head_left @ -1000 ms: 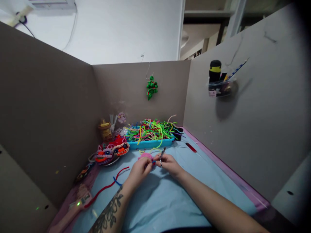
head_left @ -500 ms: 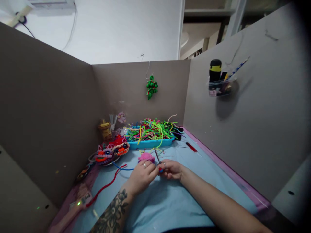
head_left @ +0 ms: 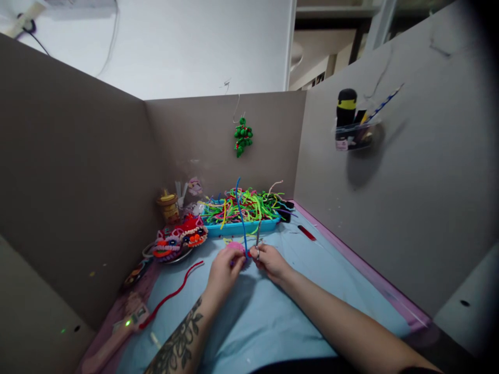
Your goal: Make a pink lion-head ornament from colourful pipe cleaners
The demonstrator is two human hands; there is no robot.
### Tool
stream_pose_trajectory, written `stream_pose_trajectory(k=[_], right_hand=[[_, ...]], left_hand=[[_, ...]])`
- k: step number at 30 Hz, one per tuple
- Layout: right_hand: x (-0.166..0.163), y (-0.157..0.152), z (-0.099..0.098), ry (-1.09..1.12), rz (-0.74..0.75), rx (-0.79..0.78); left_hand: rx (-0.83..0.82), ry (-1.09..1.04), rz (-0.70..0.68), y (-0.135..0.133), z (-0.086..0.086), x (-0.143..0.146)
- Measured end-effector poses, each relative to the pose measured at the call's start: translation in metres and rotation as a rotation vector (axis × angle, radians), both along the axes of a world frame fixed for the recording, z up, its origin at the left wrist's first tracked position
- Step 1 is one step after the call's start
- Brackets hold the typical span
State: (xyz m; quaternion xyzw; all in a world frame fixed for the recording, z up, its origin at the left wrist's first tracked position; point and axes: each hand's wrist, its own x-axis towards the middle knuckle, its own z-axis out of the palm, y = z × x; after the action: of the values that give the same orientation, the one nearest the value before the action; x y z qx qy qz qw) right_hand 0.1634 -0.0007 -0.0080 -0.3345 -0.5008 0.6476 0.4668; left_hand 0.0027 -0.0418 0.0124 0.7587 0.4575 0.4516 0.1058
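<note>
My left hand (head_left: 228,265) is closed, with its fingertips at the low end of an upright blue pipe cleaner (head_left: 240,215). A small red bit shows between the two hands; which fingers pinch it I cannot tell. Just behind my left fingers is a fuzzy pink piece (head_left: 235,244), partly hidden by that hand. My right hand (head_left: 272,263) is closed around the handles of a pair of scissors (head_left: 258,235), whose blades point up and away from me. The fingertips of both hands are close together over the blue cloth (head_left: 280,327).
Behind the hands stands a blue tray (head_left: 255,227) heaped with pipe cleaners. Fuzzy animal-faced pieces (head_left: 167,248) sit at left. A red pipe cleaner (head_left: 175,295) lies near a pink tool (head_left: 113,340) with a green light. Grey panels (head_left: 382,218) enclose the table.
The blue pipe cleaner, which stretched out to the left of my left hand, now stands upright between the hands. My left hand has turned, and the scissors are held more upright.
</note>
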Motion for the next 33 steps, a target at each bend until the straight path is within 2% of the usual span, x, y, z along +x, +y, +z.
stream_pose_trajectory(k=[2,5,8,14,20,22,28,33], right_hand=[[-0.002,-0.002,0.001,-0.074,-0.076,0.106],[-0.005,-0.007,0.004,-0.108,-0.128,0.250],[-0.007,-0.009,0.004,-0.115,-0.160,0.349],[-0.005,-0.010,0.003,-0.188,-0.163,0.437],[0.000,-0.007,0.003,-0.258,-0.248,0.621],[0.001,-0.007,0.003,-0.201,-0.194,0.586],[-0.001,-0.010,0.005,-0.006,-0.013,0.229],[-0.002,-0.011,0.005,0.062,-0.026,0.172]], left_hand=[[-0.178,-0.067,-0.046,0.004,-0.005,0.002],[-0.309,-0.162,-0.067,0.008,-0.008,0.005],[-0.355,-0.229,-0.050,0.007,-0.005,0.006],[-0.414,-0.289,-0.053,0.004,0.005,0.006],[-0.461,-0.288,-0.095,0.008,0.003,0.002],[-0.476,-0.250,-0.122,0.008,0.002,0.002],[-0.515,-0.237,-0.206,0.005,0.003,0.005],[-0.504,-0.276,-0.212,0.006,0.003,0.004]])
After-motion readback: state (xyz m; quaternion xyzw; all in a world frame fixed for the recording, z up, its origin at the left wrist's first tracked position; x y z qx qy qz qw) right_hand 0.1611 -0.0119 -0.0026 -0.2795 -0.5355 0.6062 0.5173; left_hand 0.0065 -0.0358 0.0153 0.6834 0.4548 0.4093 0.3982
